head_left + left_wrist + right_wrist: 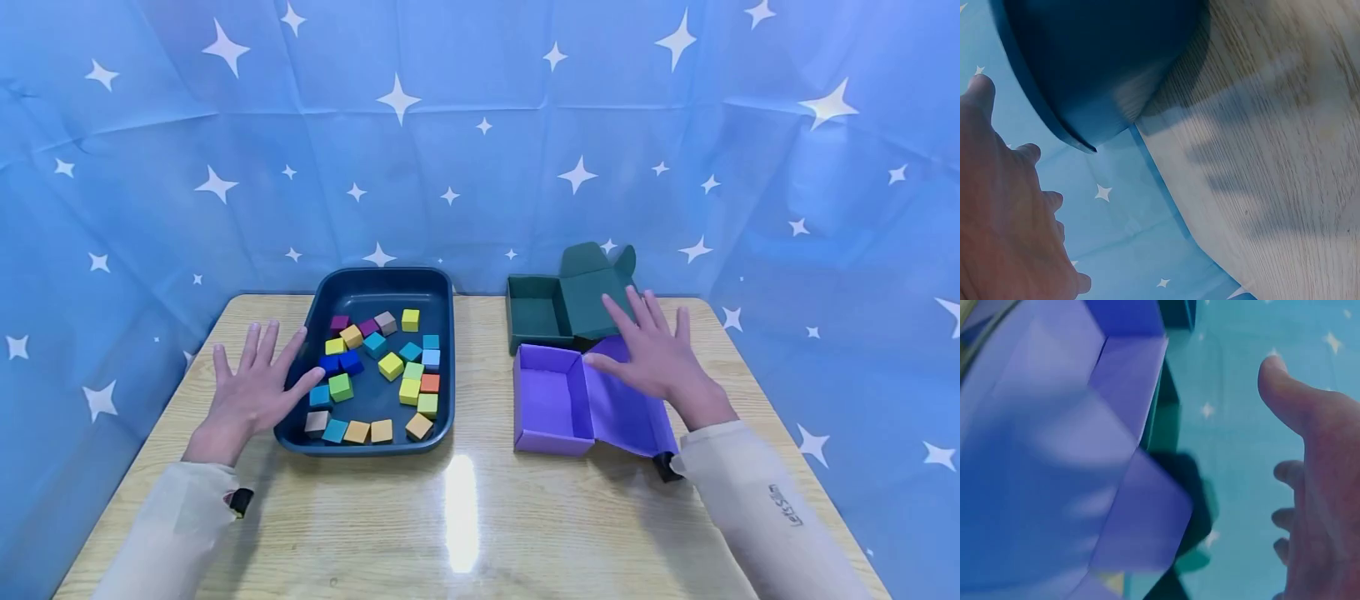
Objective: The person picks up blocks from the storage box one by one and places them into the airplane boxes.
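Hovering left hand (pixel 255 392): fingers spread wide, nothing gripped; seen at left of frame, thumb overlapping the left rim of the dark blue tray (pixel 375 287); a gap from it is shown in left wrist view.
Right hand (pixel 652 354): spread likewise, nothing held; seen right of centre, over the opened lid (pixel 626 408) of the purple box (pixel 551 442), apart from it in right wrist view.
Cubes (pixel 391 367): scattered inside the tray, left of centre; yellow, green, blue, orange, purple, wood-toned mixed; several bunched near its right wall.
Purple box: placed right of centre, lid folded out rightward.
Green box (pixel 536 287): set just above the purple box in frame, also opened rightward.
Bench (pixel 375 517): light wood-grained, glare streaked at lower centre.
Backdrop (pixel 450 150): blue, printed with white stars, hung across top and sides.
Sleeves (pixel 757 500): pale, right one lettered.
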Tool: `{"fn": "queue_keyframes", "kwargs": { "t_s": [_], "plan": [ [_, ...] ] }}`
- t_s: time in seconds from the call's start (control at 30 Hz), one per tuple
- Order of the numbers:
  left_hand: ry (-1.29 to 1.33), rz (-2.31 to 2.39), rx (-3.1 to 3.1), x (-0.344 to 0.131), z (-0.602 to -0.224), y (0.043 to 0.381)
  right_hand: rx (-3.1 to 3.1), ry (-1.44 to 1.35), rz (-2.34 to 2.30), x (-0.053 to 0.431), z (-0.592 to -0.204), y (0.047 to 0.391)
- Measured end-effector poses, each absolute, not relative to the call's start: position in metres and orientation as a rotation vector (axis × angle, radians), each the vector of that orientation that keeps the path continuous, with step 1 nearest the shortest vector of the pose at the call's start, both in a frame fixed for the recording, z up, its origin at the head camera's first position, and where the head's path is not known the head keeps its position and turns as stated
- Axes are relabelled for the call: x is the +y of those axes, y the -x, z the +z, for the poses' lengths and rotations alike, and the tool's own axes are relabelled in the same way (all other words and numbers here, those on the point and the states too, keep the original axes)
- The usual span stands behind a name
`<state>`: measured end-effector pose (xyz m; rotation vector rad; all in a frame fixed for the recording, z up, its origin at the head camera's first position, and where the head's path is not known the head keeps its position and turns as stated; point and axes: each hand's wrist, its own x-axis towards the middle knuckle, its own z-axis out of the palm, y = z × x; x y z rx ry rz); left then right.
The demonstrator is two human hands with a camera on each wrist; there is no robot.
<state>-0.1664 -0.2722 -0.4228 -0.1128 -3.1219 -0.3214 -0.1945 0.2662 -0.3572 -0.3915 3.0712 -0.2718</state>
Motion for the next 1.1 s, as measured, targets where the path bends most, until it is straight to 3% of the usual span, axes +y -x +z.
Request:
{"fn": "queue_keyframes", "kwargs": {
  "t_s": [0.7,1.1],
  "plan": [
    [0.142,-0.31,-3.078,-0.273,-0.432,0.154,2.941,0.84,0.08,0.129,-0.344,0.22],
    [0.127,-0.209,-3.063,-0.276,-0.44,0.144,2.86,0.864,0.12,0.069,-0.364,0.246]
  ]
}}
